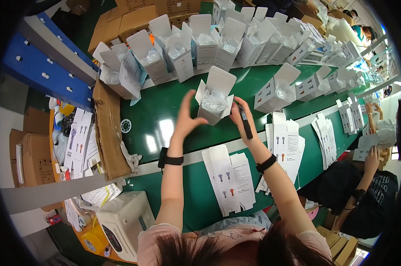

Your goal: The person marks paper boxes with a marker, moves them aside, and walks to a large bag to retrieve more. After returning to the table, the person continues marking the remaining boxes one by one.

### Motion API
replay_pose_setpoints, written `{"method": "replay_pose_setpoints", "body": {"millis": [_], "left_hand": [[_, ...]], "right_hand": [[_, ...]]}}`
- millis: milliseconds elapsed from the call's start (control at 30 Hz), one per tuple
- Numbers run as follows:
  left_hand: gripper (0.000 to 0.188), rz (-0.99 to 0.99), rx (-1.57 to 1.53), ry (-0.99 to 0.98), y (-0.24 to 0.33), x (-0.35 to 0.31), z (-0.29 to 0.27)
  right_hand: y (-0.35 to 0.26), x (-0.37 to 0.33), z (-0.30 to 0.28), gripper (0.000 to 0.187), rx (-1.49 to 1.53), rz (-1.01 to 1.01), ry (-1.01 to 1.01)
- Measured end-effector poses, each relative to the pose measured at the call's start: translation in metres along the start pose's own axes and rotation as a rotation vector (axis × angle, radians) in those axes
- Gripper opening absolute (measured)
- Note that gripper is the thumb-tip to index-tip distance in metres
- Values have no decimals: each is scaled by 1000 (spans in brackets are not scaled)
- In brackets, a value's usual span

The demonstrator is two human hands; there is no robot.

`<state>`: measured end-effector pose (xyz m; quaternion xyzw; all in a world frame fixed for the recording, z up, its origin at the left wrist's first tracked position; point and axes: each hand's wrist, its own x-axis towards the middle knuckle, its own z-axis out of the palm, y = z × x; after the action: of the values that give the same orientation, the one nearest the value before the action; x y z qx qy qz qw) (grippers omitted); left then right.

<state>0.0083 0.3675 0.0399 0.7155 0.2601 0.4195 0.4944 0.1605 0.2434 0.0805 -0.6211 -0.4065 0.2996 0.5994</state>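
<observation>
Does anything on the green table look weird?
A bit: a white ring lies alone on the green table, left of the left hand, unlike the boxes nearby. A crumpled white thing, maybe cloth, is bunched beside the brown cardboard, looking dropped.

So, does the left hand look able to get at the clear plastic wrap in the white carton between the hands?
Probably yes: the left hand looks empty and opened out beside the white carton, which is open at the top, leaving the clear plastic wrap uncovered.
</observation>
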Motion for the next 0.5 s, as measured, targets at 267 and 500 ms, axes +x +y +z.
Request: {"method": "replay_pose_setpoints", "body": {"millis": [267,500], "left_hand": [[72,-327,15,250,-8,-26,-2],[72,-193,384,893,-47,-4,-81]], "right_hand": [[-14,-11,38,43,516,235,-54],[-60,-51,17,41,286,144,-143]]}}
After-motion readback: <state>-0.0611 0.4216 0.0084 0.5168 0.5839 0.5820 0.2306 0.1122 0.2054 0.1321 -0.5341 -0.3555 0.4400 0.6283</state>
